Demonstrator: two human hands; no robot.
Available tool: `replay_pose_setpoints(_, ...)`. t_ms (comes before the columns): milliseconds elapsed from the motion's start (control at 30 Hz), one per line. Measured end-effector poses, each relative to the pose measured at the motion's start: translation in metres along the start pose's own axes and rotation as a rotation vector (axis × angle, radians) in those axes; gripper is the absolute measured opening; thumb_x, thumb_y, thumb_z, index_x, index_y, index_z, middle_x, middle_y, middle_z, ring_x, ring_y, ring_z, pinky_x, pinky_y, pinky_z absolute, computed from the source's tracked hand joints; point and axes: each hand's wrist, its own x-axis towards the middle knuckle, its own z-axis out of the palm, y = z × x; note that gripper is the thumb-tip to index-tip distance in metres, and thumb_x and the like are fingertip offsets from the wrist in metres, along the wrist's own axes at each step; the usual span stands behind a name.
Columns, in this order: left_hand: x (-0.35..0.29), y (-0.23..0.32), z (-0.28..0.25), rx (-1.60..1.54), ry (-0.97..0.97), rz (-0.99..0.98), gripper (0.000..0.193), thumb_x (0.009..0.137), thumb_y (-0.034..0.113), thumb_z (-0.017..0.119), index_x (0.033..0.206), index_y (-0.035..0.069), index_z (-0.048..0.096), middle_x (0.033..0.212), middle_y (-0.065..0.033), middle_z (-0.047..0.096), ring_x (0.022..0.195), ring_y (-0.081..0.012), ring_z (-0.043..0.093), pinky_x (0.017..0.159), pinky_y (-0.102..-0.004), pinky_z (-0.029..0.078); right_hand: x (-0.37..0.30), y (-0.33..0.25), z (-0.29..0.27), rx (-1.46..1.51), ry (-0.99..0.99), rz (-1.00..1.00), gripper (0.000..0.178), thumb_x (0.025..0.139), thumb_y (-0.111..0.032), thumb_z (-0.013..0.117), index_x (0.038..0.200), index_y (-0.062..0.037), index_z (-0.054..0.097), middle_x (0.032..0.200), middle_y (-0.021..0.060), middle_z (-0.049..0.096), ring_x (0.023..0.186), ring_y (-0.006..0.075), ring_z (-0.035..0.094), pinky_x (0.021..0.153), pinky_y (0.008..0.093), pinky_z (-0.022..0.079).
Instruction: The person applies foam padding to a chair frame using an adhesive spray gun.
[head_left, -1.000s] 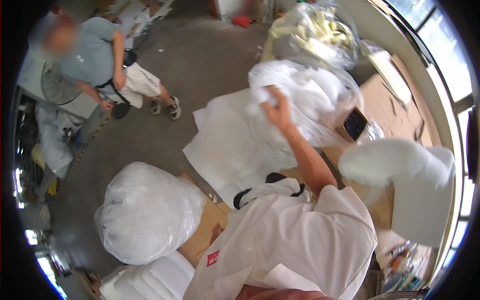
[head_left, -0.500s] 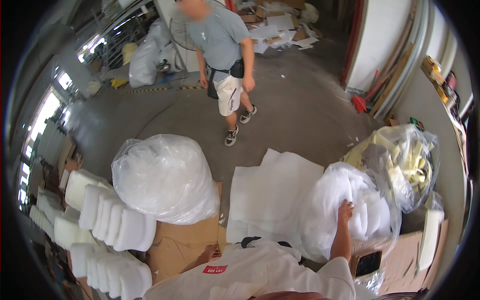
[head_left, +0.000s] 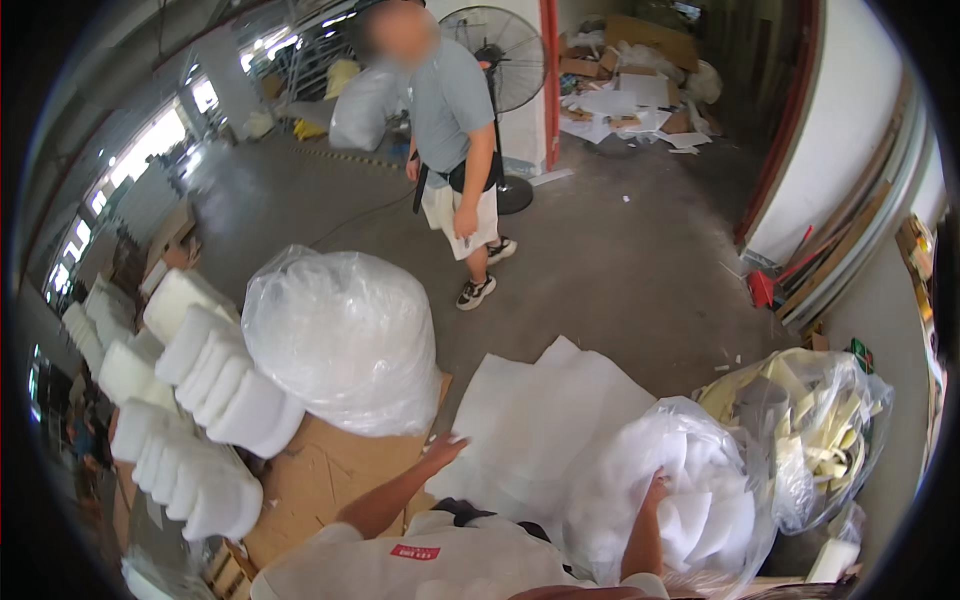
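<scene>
My left hand reaches forward with fingers apart, holding nothing, beside the left edge of a pile of white foam sheets on the floor. At lower right stands a clear plastic bag stuffed with curled white foam sheets. My right hand is at the top of this bag, its fingers bent into the film against the foam; the fingertips are partly hidden.
A big full bag of white foam stands on flat cardboard. Stacked white foam pads line the left. A bag of yellowish scraps sits at right. Ahead, a person stands near a floor fan.
My left hand has moved forward from beside my body to the edge of the foam sheets. My right hand stays at the bag. The view has shifted, and the person ahead has changed stance.
</scene>
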Motion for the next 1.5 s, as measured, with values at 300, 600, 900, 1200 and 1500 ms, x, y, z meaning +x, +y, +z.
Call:
replay_pose_setpoints(300,-0.099,0.285,0.2,0.018,-0.581,0.412,0.105,0.074,0.066,0.064,0.139,-0.008,0.027,0.134,-0.033,0.042,0.12,-0.0433,0.049,0.101,-0.0427,0.04,-0.048,-0.026,-0.013,0.182,-0.151,-0.023,0.052,0.083,-0.025,0.062,0.128,-0.0042,0.046,0.129,0.0255,0.051,0.111,0.0424,0.055,0.089,0.0463,0.048)
replay_pose_setpoints(600,-0.143,0.312,0.224,0.174,-0.626,0.457,0.069,0.081,0.035,0.063,0.13,-0.003,0.033,0.11,-0.0258,0.057,0.099,-0.0418,0.06,0.083,-0.0484,0.049,-0.09,0.027,-0.027,0.345,-0.314,0.108,0.056,0.083,-0.025,0.062,0.131,-0.0023,0.044,0.13,0.026,0.051,0.114,0.0423,0.053,0.091,0.0456,0.047)
replay_pose_setpoints(900,-0.144,0.306,0.23,-0.297,-0.681,0.637,0.022,0.088,0.017,0.048,0.096,-0.003,0.055,0.085,-0.024,0.06,0.082,-0.0372,0.06,0.07,-0.046,0.045,-0.056,-0.023,-0.069,0.377,-0.259,-0.126,0.07,0.081,-0.031,0.064,0.137,0.0044,0.04,0.123,0.0227,0.058,0.116,0.0338,0.055,0.093,0.0383,0.046)
replay_pose_setpoints(1200,-0.202,0.309,0.189,-0.455,-1.028,0.739,0.016,0.088,0.01,0.046,0.077,-0.001,0.048,0.071,-0.0142,0.05,0.067,-0.0244,0.048,0.064,-0.0387,0.04,0.032,-0.187,-0.057,0.27,-0.073,-0.773,0.065,0.081,-0.029,0.064,0.134,0.0032,0.044,0.124,0.0226,0.058,0.117,0.0352,0.055,0.095,0.0384,0.045)
replay_pose_setpoints(1500,-0.118,0.238,0.154,-0.391,-0.565,0.915,0.017,0.089,0.017,0.053,0.08,0.003,0.055,0.068,-0.0111,0.055,0.064,-0.0231,0.051,0.06,-0.0408,0.043,-0.012,-0.134,0.002,0.097,0.046,-0.587,0.061,0.08,-0.027,0.064,0.131,0.0019,0.048,0.124,0.0225,0.058,0.118,0.0367,0.054,0.097,0.0386,0.044)
